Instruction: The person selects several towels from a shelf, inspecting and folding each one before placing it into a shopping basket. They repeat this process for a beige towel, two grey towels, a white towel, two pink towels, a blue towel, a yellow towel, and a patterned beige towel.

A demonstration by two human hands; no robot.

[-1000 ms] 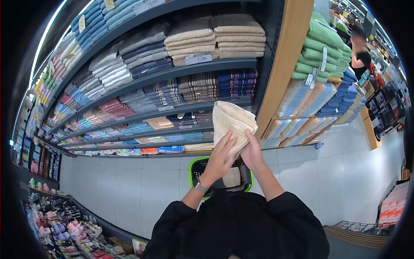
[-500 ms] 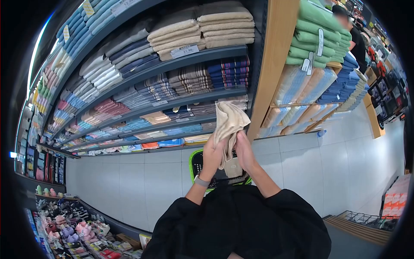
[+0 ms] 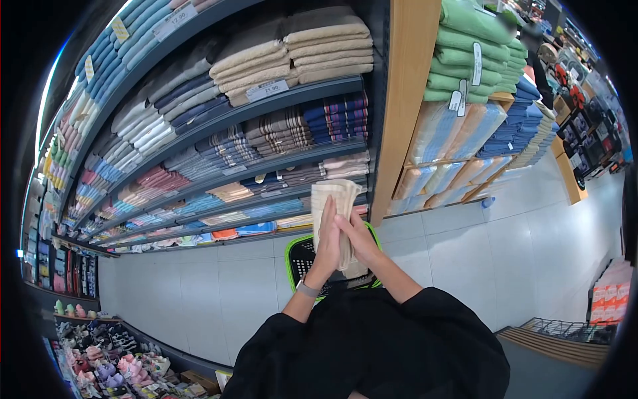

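your two hands press one cream folded cloth between them — one green-rimmed basket below.

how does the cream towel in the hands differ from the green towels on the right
The cream towel is held up between the left hand and right hand; the green towels lie stacked. The cream towel shows no tag; the green towels have white tags. Both are folded.
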